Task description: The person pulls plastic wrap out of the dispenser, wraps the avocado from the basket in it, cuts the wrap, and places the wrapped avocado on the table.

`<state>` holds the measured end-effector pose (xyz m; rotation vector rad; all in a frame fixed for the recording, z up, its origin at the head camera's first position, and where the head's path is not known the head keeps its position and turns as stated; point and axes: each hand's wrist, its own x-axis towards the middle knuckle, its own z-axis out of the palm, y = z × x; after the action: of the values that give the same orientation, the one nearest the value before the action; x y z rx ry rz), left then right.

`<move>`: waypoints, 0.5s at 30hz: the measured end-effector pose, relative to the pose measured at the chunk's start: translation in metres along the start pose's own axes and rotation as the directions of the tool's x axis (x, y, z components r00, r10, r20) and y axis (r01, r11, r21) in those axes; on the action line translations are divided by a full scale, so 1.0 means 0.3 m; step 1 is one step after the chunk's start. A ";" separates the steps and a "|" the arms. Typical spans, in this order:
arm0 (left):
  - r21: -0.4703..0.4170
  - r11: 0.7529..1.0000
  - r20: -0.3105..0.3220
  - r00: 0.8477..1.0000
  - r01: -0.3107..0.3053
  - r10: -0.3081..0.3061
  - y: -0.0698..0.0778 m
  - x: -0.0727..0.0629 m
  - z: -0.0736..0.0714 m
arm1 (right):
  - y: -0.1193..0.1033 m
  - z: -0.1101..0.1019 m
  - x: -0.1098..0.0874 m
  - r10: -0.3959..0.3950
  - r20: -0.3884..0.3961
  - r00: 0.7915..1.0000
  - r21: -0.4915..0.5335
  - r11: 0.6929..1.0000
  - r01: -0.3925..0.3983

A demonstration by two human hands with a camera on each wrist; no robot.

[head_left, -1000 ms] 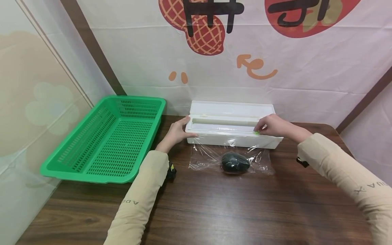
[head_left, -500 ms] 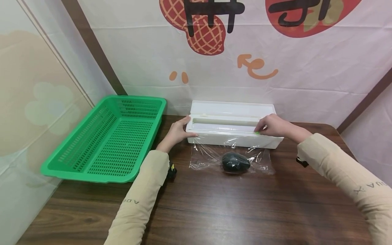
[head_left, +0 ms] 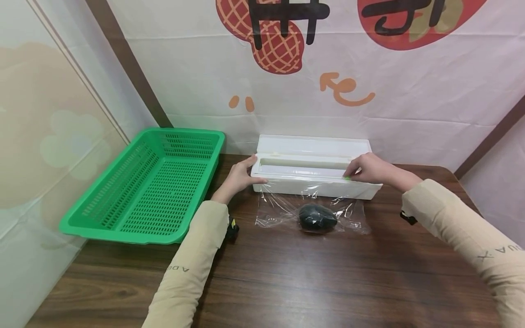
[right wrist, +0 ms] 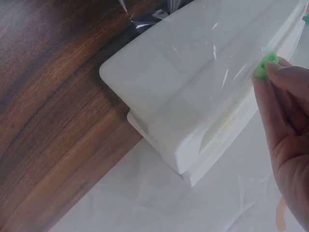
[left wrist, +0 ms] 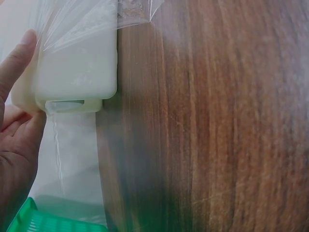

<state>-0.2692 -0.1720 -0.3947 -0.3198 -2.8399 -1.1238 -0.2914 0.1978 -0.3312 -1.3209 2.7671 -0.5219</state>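
A long white cling film dispenser (head_left: 275, 186) lies on the table with its lid (head_left: 313, 145) tipped back. My left hand (head_left: 238, 179) holds its left end, thumb on the front and fingers behind. At the right part of the front edge, my right hand (head_left: 371, 169) pinches a small green slide cutter (right wrist: 266, 66) between thumb and fingers. Clear cling film (head_left: 270, 214) hangs over the dispenser's front and spreads onto the table. Under that film, in front of the box, sits a dark, rounded, avocado-like object (head_left: 316, 218).
To the left stands a green slotted plastic basket (head_left: 180, 228) with nothing in it. A printed cloth (head_left: 188, 82) hangs right behind the dark wooden table (head_left: 303, 282). The dispenser's raised lid comes close to that cloth.
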 end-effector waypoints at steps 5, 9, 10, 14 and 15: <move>0.004 1.000 -0.003 1.000 -0.002 0.002 0.000 0.000 -0.001 | 0.001 0.000 -0.003 -0.020 -0.016 1.000 0.001 1.000 0.020; 0.009 1.000 -0.006 1.000 0.004 -0.004 -0.001 0.001 -0.002 | 0.001 -0.002 -0.005 -0.030 -0.023 0.999 0.000 1.000 0.030; 0.007 1.000 -0.005 1.000 0.004 -0.004 -0.001 0.002 -0.002 | 0.002 -0.002 -0.005 -0.031 -0.023 0.999 0.001 1.000 0.031; 0.010 1.000 0.000 1.000 0.002 -0.002 0.000 0.001 -0.003 | 0.007 -0.003 -0.007 -0.031 -0.017 0.999 0.009 0.999 0.031; 0.012 1.000 -0.001 1.000 0.003 -0.003 0.000 0.001 -0.003 | 0.009 -0.002 -0.008 -0.031 -0.017 0.999 0.009 0.999 0.031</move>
<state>-0.2696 -0.1725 -0.3938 -0.3139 -2.8462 -1.1073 -0.2919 0.2013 -0.3316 -1.3664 2.7578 -0.5495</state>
